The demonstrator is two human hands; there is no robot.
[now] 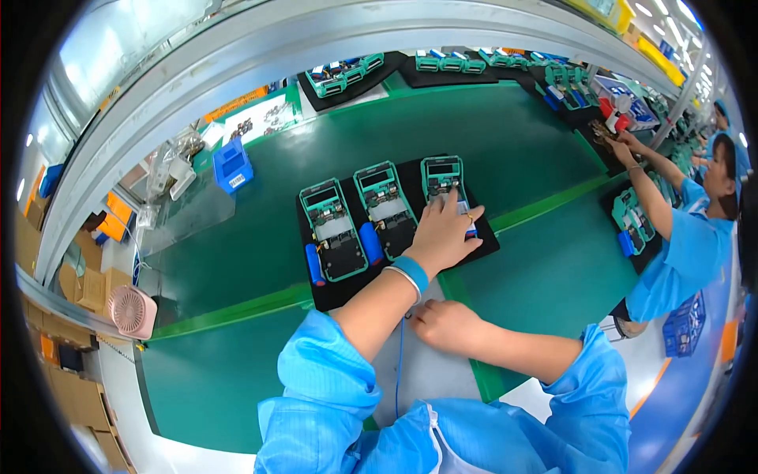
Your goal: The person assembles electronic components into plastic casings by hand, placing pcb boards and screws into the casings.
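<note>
Our left hand [446, 233] spreads over a case [442, 168] pointing lengthwise away; mat [335, 294], green table [505, 142] beneath; our right hand [447, 325] curls, grip unclear.

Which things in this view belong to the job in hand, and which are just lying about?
Seemingly in the job:
- three green-framed units
- black mat beneath them
- left hand, over the rightmost unit

Apparently lying about:
- pink fan
- cardboard boxes, left
- blue crate, right
</note>
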